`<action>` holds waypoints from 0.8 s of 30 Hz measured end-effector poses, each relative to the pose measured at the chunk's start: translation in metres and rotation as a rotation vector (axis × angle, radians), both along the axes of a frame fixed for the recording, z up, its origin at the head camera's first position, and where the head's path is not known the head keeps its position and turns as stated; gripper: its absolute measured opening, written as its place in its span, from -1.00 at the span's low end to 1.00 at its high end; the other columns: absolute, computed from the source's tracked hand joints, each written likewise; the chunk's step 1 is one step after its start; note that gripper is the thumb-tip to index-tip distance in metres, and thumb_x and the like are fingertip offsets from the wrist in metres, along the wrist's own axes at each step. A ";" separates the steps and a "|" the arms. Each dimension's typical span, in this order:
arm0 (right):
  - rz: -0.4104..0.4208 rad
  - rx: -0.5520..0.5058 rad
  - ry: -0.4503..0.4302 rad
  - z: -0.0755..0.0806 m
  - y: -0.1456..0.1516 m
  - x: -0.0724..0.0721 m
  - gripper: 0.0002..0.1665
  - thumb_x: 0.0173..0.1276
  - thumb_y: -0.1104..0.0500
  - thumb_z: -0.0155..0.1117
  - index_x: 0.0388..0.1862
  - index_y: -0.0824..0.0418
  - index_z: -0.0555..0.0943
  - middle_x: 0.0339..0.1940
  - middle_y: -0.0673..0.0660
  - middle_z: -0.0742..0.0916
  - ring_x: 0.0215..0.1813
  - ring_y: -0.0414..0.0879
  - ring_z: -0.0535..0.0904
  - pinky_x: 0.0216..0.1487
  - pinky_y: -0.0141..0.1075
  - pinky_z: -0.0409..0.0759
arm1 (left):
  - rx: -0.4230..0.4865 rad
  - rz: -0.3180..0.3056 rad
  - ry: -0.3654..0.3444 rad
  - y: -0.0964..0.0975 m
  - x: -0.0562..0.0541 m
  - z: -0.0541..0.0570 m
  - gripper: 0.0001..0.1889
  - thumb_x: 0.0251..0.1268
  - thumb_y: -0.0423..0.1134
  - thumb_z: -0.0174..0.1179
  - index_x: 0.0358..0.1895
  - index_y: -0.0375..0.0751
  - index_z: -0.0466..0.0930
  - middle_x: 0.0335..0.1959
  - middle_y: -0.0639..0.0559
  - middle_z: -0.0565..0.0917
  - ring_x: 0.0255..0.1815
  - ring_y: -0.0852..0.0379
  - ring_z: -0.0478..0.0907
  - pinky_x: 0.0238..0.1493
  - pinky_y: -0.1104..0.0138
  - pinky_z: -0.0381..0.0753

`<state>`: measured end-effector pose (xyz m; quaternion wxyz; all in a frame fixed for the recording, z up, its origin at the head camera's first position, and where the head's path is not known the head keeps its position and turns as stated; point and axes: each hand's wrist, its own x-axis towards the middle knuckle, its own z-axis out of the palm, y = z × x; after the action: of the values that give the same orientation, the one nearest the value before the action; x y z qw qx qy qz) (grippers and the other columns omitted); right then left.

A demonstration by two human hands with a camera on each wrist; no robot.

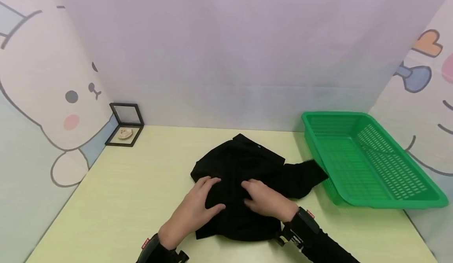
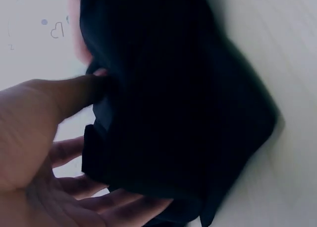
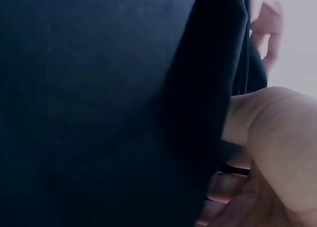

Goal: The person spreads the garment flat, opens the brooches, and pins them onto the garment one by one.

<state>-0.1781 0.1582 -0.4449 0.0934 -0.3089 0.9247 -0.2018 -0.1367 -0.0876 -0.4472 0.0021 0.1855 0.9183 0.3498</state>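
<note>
Apparently you're arranging the black garment [image 1: 235, 168], left hand [image 1: 192, 208] spread, grip unclear in your right hand [image 1: 267, 201]; next likely needs smoothing

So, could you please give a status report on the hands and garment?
Left hand on the black garment; right hand likewise, grip unclear. Garment on the table, one sleeve out. Possible obstacle: green basket, close beside that sleeve.
</note>
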 end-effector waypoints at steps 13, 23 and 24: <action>-0.197 0.014 -0.278 0.026 0.014 0.025 -0.08 0.22 -0.07 0.57 0.45 0.31 0.46 0.44 0.35 0.49 0.42 0.28 0.45 0.30 0.14 0.54 | -0.121 -0.008 0.053 0.000 -0.010 0.000 -0.52 0.34 -0.41 0.35 0.29 -0.26 0.48 0.06 -0.22 0.67 0.03 -0.11 0.68 -0.04 0.07 0.70; -0.123 -0.195 -0.133 0.046 0.019 0.023 -0.37 0.32 -0.09 0.51 0.23 0.22 0.63 0.15 0.17 0.66 0.09 0.05 0.62 0.05 -0.05 0.67 | 0.168 0.113 0.168 0.000 -0.024 0.041 -0.49 0.29 -0.41 0.41 0.30 -0.21 0.53 -0.04 -0.10 0.71 -0.09 -0.02 0.71 -0.15 0.19 0.72; -0.112 -0.229 -0.126 0.046 0.017 0.022 -0.41 0.34 -0.09 0.50 0.21 0.20 0.64 0.09 0.14 0.68 0.02 0.02 0.63 0.01 -0.08 0.68 | 0.189 0.121 0.184 0.002 -0.025 0.044 -0.48 0.30 -0.39 0.41 0.31 -0.20 0.52 -0.07 -0.08 0.71 -0.12 0.01 0.71 -0.17 0.20 0.73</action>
<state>-0.1558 0.1753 -0.3987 0.1041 -0.2522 0.9038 -0.3298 -0.1614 -0.0856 -0.4029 -0.1207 0.1606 0.8870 0.4159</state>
